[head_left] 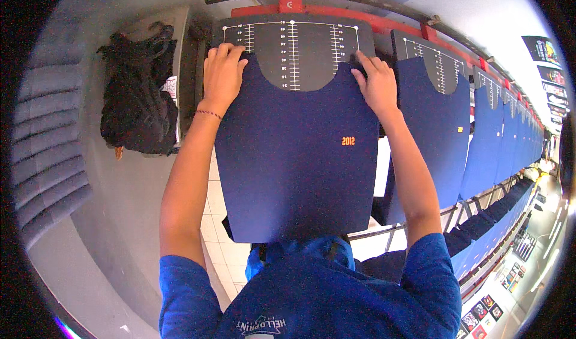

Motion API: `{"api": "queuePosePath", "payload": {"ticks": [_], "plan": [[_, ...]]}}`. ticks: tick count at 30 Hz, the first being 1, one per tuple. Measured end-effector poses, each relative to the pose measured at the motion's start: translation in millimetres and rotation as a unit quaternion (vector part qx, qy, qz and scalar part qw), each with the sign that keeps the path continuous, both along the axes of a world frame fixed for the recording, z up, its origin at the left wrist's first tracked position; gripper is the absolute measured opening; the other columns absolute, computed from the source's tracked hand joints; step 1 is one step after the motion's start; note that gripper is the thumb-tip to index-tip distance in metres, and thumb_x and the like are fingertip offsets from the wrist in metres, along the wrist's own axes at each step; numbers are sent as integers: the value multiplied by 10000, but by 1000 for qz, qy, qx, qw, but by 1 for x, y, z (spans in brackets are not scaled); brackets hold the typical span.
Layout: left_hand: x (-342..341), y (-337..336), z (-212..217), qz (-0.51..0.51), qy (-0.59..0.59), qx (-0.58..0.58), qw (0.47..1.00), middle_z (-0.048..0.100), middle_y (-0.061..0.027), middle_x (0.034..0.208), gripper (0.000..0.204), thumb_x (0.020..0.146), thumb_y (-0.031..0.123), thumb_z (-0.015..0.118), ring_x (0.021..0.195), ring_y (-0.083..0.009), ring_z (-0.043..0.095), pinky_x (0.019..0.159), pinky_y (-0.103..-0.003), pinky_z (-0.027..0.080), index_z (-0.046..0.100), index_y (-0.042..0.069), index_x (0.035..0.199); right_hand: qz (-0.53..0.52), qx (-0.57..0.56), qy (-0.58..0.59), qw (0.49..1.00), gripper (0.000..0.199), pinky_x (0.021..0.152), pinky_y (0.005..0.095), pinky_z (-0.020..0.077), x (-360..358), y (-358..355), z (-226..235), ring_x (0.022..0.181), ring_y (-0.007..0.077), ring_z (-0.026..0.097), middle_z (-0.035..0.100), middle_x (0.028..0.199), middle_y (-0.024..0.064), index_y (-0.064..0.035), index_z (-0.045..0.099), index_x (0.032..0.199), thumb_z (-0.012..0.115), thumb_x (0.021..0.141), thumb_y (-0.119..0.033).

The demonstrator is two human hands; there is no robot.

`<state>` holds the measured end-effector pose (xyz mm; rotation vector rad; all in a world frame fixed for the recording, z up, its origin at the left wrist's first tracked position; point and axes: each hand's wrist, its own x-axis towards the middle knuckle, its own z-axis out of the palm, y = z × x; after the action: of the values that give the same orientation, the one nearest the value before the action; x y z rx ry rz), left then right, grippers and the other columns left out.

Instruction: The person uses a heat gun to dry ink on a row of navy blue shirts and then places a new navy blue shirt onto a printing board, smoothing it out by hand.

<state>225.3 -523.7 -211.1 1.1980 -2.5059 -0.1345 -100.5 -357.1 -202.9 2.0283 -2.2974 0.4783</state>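
A navy blue cut shirt panel (288,159) with a scooped neckline and a small orange print lies over a dark grey printing board (318,51) marked with white measuring scales. My left hand (225,75), with a braided cord at the wrist, has its thumb and curled fingers closed at the panel's left shoulder corner. At the right shoulder corner, my right hand (375,84) holds the cloth edge between thumb and fingers. Parts of both corners are hidden by my fingertips.
To the right, a long row of similar boards carries more navy panels (432,141) along a red rail (384,22). A black bag (141,93) hangs at the left beside a grey wall (126,189). Dark cloth pieces (474,228) hang below the row.
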Motion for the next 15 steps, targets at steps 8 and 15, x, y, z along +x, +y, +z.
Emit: {"api": "queuePosePath", "payload": {"ticks": [8, 15], "plan": [[8, -16, -4, -26, 95, 79, 992, 667, -149, 958, 155, 965, 217, 591, 867, -388, 639, 742, -467, 508, 575, 65, 993, 44, -70, -192, 978, 143, 755, 425, 522, -27, -14, -10, 900, 368, 657, 674, 942, 157, -55, 643, 981, 692, 881, -145], [7, -47, -2, -56, 34, 101, 993, 679, -176, 947, 176, 982, 231, 586, 881, -408, 652, 729, -464, 520, 568, 58, 1005, 37, -33, -107, 993, 184, 692, 434, 540, -38, -41, -7, 823, 358, 681, 695, 891, 140, -95, 657, 976, 639, 939, -275]]}}
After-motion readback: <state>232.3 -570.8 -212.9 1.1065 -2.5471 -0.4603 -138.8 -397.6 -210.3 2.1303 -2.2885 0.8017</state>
